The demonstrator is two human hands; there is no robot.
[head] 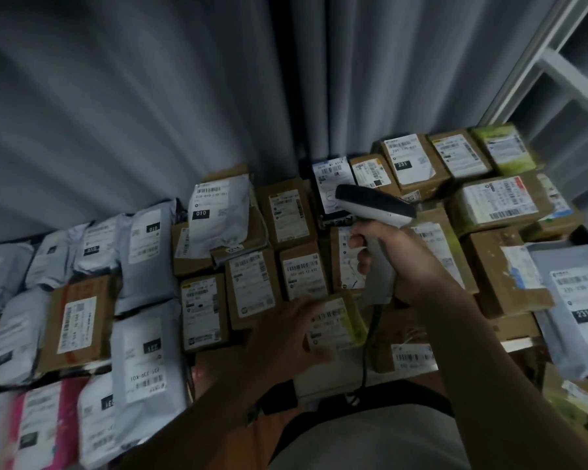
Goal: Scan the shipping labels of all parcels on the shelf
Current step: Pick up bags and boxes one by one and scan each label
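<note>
Left hand (287, 337) over labelled box (336, 322)

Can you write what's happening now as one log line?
right hand grips scanner | left hand touches small box | parcels on shelf

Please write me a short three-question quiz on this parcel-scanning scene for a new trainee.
1. True or false: the right hand holds the barcode scanner by its grip.
2. Multiple choice: the left hand rests on A) a pink mailer, B) a small cardboard box with a white label, C) the scanner cable.
3. Fill in: the parcels to the left of the boxes are mostly grey plastic ____.

Key: 1 true; 2 B; 3 mailers.
</note>
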